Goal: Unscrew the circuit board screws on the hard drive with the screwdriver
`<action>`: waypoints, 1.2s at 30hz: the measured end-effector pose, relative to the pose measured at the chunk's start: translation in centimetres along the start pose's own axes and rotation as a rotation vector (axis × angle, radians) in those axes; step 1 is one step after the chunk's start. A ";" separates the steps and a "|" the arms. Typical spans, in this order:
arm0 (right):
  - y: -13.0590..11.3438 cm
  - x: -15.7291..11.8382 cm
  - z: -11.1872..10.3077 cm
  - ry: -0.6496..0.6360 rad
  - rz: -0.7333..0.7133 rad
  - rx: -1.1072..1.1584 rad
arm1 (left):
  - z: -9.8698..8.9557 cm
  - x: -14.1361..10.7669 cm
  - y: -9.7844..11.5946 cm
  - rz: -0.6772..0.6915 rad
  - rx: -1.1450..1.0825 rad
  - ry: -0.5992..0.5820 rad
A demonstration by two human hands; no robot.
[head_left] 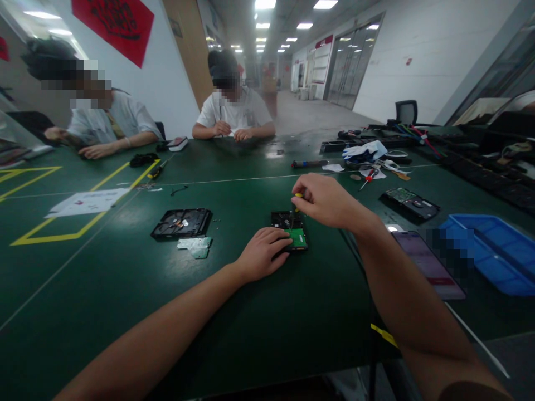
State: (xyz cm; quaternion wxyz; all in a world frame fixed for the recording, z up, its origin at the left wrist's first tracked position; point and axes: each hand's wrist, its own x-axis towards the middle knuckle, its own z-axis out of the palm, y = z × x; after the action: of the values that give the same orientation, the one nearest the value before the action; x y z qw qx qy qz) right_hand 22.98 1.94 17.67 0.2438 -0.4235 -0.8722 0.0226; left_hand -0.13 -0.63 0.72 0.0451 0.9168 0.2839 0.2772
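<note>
Three black, boxy hard drives are lying out.
One loose pale-green circuit board, one blue plastic tray and one rectangular phone are resting; two pale-shirted people are sitting opposite.

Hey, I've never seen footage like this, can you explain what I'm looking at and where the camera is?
There's no machine here: a person works with bare hands, and the single picture comes from a camera on their head, looking forward and down. On the green table, the left hand rests on a small hard drive with a green circuit board. The right hand holds a yellow-handled tool, probably a screwdriver, above that drive. To the left lie a larger drive and a loose circuit board; to the right, another drive, a phone and a blue tray. Two other people sit across the table.
</note>
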 end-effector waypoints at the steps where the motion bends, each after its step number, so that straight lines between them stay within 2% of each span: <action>1: 0.0 0.0 0.0 -0.006 -0.015 0.017 | 0.0 0.0 0.0 0.001 -0.001 -0.001; 6: 0.0 -0.2 -0.3 -0.046 -0.080 0.111 | 0.1 0.0 -0.1 -0.001 -0.004 0.002; 12: -0.1 -0.1 -0.2 -0.024 -0.054 0.112 | -0.1 0.1 0.1 0.000 -0.010 -0.003; 21: 0.0 0.0 -0.5 -0.067 -0.029 0.122 | 0.0 0.1 0.0 0.004 -0.012 0.002; 36: 0.1 0.0 -0.3 -0.045 -0.014 0.003 | -0.1 0.1 0.0 -0.001 -0.013 -0.013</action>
State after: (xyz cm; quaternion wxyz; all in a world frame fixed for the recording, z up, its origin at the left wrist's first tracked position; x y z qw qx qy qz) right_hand 23.18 1.93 17.94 0.2251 -0.4164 -0.8803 0.0318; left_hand -0.12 -0.57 0.81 0.0533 0.9181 0.2823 0.2730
